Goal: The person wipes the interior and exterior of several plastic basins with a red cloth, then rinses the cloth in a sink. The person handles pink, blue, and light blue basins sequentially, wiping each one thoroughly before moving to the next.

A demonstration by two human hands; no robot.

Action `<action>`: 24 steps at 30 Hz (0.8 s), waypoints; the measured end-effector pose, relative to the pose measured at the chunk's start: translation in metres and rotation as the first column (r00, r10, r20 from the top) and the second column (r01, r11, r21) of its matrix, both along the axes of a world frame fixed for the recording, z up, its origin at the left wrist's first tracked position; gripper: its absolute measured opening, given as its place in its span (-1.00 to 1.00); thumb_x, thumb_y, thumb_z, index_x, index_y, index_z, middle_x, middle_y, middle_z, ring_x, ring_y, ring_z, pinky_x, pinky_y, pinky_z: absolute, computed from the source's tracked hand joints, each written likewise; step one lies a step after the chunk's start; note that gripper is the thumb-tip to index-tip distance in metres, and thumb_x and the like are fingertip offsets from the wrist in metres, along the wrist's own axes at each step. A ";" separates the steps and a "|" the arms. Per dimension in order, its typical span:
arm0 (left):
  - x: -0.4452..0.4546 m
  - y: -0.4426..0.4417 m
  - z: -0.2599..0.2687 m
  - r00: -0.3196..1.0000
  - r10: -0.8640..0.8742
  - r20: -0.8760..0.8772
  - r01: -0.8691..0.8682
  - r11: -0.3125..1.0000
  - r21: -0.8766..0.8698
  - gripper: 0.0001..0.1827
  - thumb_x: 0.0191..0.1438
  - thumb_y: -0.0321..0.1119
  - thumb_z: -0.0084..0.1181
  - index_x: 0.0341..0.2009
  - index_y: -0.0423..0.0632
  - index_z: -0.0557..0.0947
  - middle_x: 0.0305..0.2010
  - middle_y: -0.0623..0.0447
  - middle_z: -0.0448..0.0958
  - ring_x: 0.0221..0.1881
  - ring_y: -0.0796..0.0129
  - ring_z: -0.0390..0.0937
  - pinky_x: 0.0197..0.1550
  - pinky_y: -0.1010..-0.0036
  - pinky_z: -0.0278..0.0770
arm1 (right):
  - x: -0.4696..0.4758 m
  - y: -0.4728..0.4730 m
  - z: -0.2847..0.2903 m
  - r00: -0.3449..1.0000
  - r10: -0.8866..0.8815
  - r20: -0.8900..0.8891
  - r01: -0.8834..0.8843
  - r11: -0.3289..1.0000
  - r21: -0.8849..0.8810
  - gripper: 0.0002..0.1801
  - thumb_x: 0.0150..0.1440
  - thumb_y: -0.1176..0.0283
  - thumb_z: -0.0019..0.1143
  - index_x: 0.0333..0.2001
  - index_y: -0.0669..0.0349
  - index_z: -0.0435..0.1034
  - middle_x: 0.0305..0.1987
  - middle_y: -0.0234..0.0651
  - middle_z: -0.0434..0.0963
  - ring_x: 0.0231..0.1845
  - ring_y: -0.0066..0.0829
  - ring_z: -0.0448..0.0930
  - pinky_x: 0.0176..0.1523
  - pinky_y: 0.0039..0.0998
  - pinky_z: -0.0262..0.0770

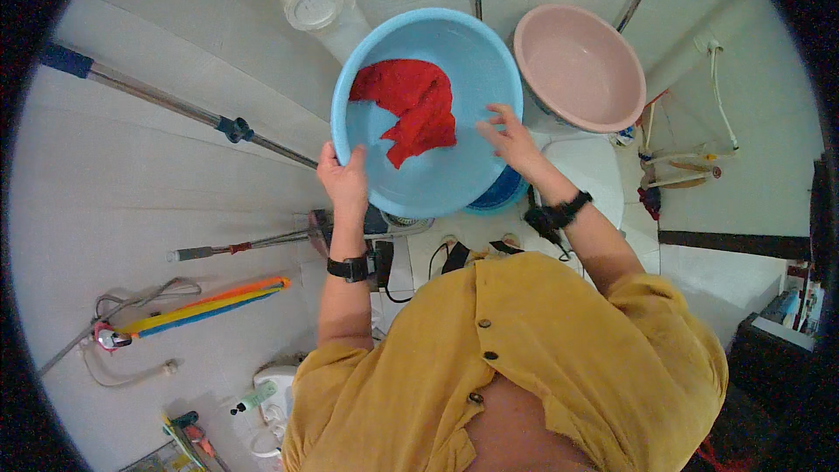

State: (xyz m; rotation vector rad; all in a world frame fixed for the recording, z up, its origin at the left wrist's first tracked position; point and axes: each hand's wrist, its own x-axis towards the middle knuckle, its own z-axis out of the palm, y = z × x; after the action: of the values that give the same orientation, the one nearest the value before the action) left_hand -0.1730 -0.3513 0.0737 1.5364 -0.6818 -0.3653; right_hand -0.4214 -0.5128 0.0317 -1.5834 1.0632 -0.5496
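A large light-blue plastic basin (pixel 426 193) is in front of me, with a crumpled red cloth (pixel 419 105) lying inside, towards its left side. My left hand (pixel 344 177) grips the basin's left rim, thumb inside and fingers outside. Over the right side of the basin, my right hand (pixel 508 137) is spread with its fingers apart and nothing in them. The cloth lies to the left of that hand, not touched by it. A darker blue basin (pixel 501 190) shows partly beneath the light-blue one, which hides the rest of it.
Right of the basin stands a pink basin (pixel 577 72), near a white toilet lid (pixel 586 170). A white drainpipe (pixel 314 6) rises at the upper left. Metal poles (pixel 157 99) lean along the left wall. Hoses (pixel 721 98) hang on the right wall.
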 end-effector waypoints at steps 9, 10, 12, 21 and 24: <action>-0.066 -0.004 0.038 0.946 -0.085 0.313 0.061 0.994 0.086 -0.90 -0.06 -0.49 0.13 -0.44 -0.16 0.46 -0.56 0.18 0.34 -0.49 0.56 0.23 -0.42 0.53 0.30 | 0.133 -0.004 0.049 0.836 0.196 0.512 -0.034 0.951 -0.307 -0.27 0.08 0.45 0.22 0.30 0.23 0.09 0.26 -0.13 0.33 0.25 -0.20 0.38 0.31 -0.27 0.29; -0.064 -0.006 0.042 0.972 -0.040 0.232 0.028 0.998 0.054 -0.91 -0.07 -0.51 0.12 -0.41 -0.17 0.51 -0.56 0.17 0.35 -0.48 0.56 0.25 -0.41 0.54 0.30 | 0.137 0.009 0.042 0.824 0.298 0.482 -0.189 0.946 -0.262 -0.26 0.04 0.51 0.19 0.30 0.25 0.09 0.23 -0.12 0.35 0.28 -0.20 0.34 0.33 -0.28 0.26; -0.056 -0.006 0.050 0.980 -0.006 0.199 0.026 0.995 -0.099 -0.91 -0.07 -0.52 0.12 -0.40 -0.18 0.53 -0.55 0.18 0.38 -0.48 0.56 0.28 -0.41 0.54 0.31 | 0.126 0.028 0.021 0.783 0.520 0.341 -0.381 0.834 -0.398 -0.28 -0.02 0.50 0.22 0.25 0.28 0.17 0.21 -0.05 0.38 0.25 -0.15 0.38 0.30 -0.19 0.28; -0.054 0.002 0.050 0.962 0.062 0.265 -0.063 0.998 -0.005 -0.82 -0.10 -0.52 0.10 -0.32 -0.25 0.59 -0.43 0.11 0.55 -0.41 0.48 0.44 -0.31 0.49 0.44 | 0.018 -0.064 0.016 0.851 0.124 -0.510 -0.471 0.611 -0.637 -0.41 -0.02 0.38 0.27 0.14 -0.07 0.36 0.05 -0.13 0.47 -0.05 -0.08 0.54 -0.02 -0.13 0.52; -0.051 -0.004 0.049 0.972 0.052 0.231 -0.029 0.995 -0.100 -0.87 -0.10 -0.53 0.08 -0.37 -0.22 0.55 -0.49 0.13 0.49 -0.45 0.52 0.38 -0.37 0.51 0.38 | 0.004 -0.071 0.061 0.957 0.283 -0.060 -0.281 0.860 -0.427 -0.42 0.07 0.30 0.28 0.18 0.12 0.33 0.05 -0.12 0.53 0.07 -0.26 0.55 0.10 -0.29 0.49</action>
State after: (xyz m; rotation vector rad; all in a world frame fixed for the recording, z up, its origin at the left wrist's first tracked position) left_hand -0.2243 -0.3553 0.1226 1.5120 -0.8383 -0.1189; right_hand -0.4177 -0.5840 0.0928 -2.0858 0.7101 -0.6141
